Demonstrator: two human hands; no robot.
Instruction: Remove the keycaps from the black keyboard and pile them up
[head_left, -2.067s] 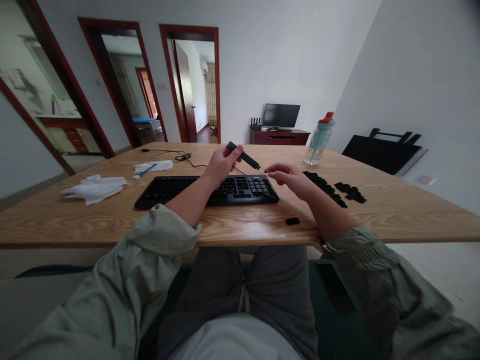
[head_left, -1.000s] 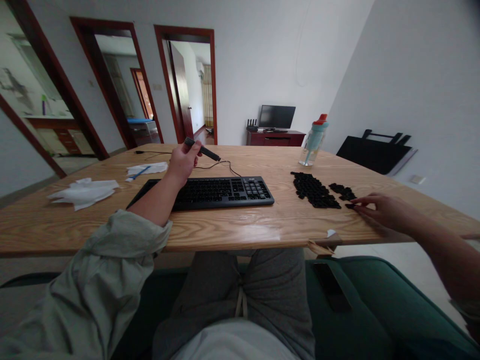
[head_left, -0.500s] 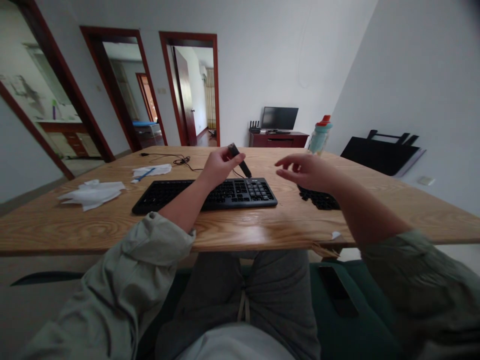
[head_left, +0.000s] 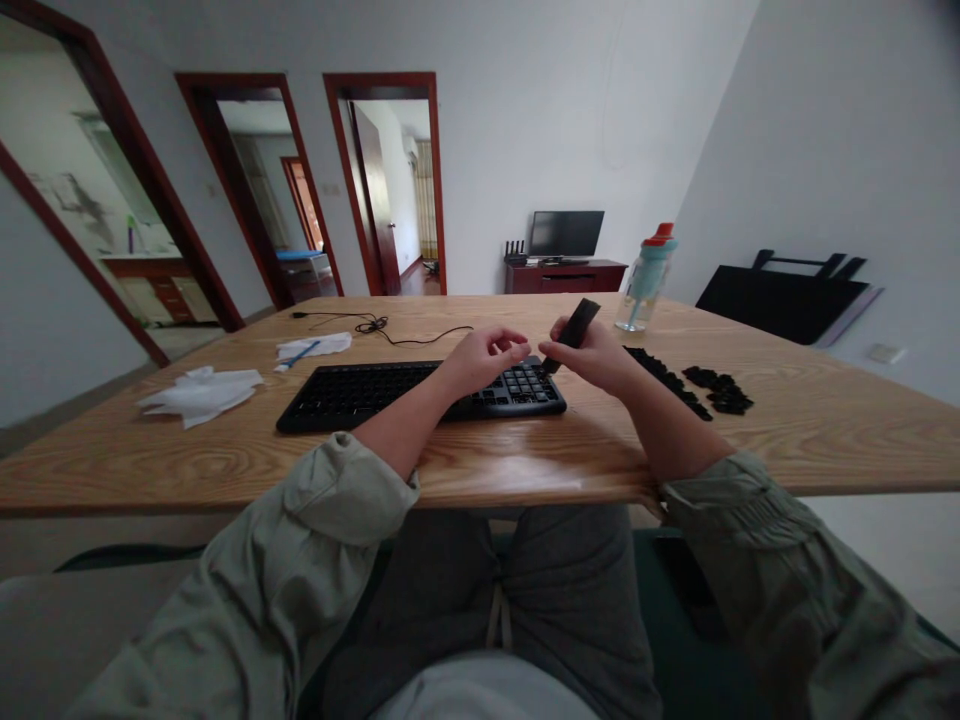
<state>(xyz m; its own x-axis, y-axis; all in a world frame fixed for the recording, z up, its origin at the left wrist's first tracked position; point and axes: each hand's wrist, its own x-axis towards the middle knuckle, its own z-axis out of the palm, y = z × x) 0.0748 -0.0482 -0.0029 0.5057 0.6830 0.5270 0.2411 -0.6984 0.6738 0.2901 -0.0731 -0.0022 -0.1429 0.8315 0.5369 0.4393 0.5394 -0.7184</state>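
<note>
My right hand [head_left: 596, 355] is closed around a flat, black, stick-like tool [head_left: 576, 330], tilted with its lower end over the number pad. Whether that end touches the keys, I cannot tell. The black keyboard [head_left: 375, 390] lies on the wooden table in front of me, partly covered by my left forearm. Just left of the tool, my left hand [head_left: 491, 358] hovers over the keyboard's right half, fingers loosely curled and apart, with nothing visible in them. Small black pieces that look like keycaps [head_left: 720, 390] lie in groups to the right of my right hand.
Crumpled white tissue [head_left: 201, 393] lies at the left of the table [head_left: 225, 465]. Behind it a blue stick-shaped item [head_left: 298, 355] rests on another tissue. A thin black cable [head_left: 371, 325] runs across the back. A bottle with a red lid [head_left: 646, 280] stands at the back right.
The black tool has passed from my left hand to my right. My right hand has moved left to the number pad, and the emptied left hand has shifted slightly right and lower.
</note>
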